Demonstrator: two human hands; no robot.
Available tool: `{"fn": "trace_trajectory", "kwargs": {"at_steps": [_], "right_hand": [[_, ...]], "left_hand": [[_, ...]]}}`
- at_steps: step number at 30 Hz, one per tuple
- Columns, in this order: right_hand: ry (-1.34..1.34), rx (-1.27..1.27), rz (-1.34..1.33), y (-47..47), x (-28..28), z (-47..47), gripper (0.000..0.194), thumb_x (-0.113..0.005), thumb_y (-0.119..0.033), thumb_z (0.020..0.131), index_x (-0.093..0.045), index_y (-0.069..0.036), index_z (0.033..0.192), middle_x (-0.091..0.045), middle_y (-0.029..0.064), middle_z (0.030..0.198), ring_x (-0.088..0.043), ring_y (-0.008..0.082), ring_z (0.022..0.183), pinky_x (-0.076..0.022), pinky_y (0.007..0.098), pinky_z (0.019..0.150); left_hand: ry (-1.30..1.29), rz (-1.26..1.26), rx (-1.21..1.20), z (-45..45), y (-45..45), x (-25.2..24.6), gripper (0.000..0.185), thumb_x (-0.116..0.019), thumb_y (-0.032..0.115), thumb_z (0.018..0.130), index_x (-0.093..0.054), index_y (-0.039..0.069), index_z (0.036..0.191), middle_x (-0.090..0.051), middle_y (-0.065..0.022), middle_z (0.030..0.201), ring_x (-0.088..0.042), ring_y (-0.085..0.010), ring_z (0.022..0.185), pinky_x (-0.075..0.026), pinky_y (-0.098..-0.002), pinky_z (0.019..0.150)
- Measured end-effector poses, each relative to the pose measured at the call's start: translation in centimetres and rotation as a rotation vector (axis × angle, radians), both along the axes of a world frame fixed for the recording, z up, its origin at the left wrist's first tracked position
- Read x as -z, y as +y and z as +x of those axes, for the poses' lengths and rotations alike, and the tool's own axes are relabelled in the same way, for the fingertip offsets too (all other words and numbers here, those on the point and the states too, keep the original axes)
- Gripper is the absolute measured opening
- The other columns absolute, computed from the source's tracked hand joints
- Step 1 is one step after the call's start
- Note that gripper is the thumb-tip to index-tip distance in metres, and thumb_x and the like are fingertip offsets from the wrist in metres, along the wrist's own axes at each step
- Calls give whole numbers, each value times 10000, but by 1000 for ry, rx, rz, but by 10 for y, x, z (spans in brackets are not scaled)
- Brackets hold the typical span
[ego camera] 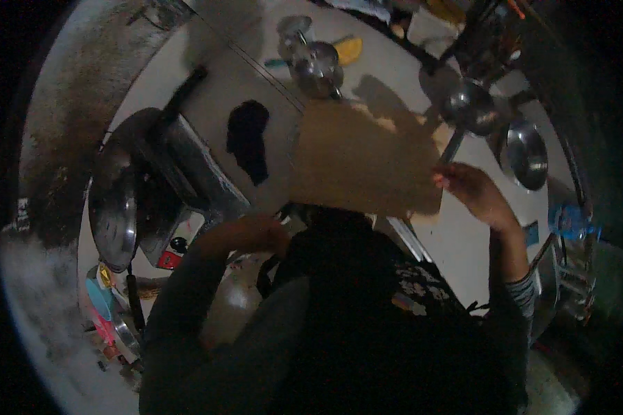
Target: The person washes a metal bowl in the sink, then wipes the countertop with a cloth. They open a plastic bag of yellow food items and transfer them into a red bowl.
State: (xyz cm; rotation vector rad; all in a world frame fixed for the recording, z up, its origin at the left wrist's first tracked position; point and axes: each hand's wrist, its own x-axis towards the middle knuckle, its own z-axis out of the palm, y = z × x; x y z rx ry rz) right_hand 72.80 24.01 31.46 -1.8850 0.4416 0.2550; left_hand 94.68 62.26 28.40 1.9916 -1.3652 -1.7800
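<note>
A flat brown rectangular board (366, 158) lies on the pale countertop (462, 254) just in front of my body. My right hand (472, 192) is at the board's right edge, its fingertips bent in. A metal handle (451, 145) ends right by those fingers; whether they touch it or the board I cannot tell. Low on the left, my left hand (262, 233) is close to my dark clothing, below the board's near left corner. It is dim and blurred, and its fingers are hard to make out. A dark crumpled cloth (247, 140) rests left of the board.
A gas stove (184, 238) with a black knob stands left, beside a large metal pan (114, 207) and a black handle (184, 93). Beyond the board are shiny metal vessels (316, 67) and a yellow piece (349, 51). A steel bowl (527, 155) sits right.
</note>
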Motion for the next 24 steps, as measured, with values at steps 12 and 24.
{"fn": "trace_trajectory", "kwargs": {"at_steps": [12, 24], "right_hand": [[-63, -263, -259, 22, -18, 61, 233, -597, -114, 868, -602, -24, 1083, -623, 130, 1037, -608, 224, 929, -472, 308, 794], [-63, -415, -313, 125, 112, 185, 331, -572, -152, 868, -542, -27, 1172, -556, 162, 1167, -557, 277, 1056, -444, 364, 904]], "left_hand": [[-932, -387, -326, 69, -80, 162, 393, -655, 346, 752, -628, 11, 956, -566, -197, 983, -514, -361, 1009, -456, -451, 820], [-752, -710, -1237, 192, -93, 245, 352, -519, 195, 865, -494, -22, 1142, -458, -212, 1175, -455, -384, 1099, -391, -469, 931]]}}
